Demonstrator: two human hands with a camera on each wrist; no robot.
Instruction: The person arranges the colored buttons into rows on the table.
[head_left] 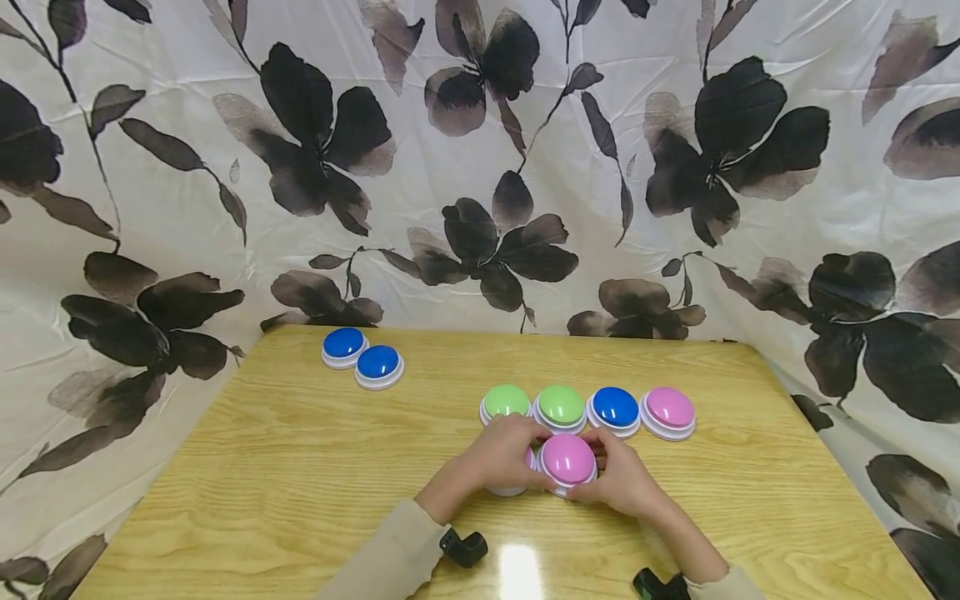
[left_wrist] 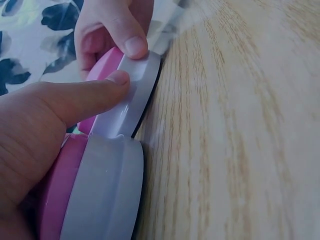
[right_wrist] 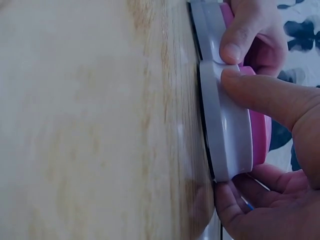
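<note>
A pink dome push button with a white base sits between the two hands, its underside right at the wooden tabletop. My right hand grips its right side, with the thumb on the front of the base and the fingers curled round the far side, as the right wrist view shows. From the other side my left hand holds the same button, thumb against the white base. Under the left palm stands a second pink button, its base against the first one; the hand covers most of it in the head view.
Behind the hands runs a row of two green buttons, a blue button and a pink button. Two more blue buttons stand at the back left of the table. A floral cloth hangs behind.
</note>
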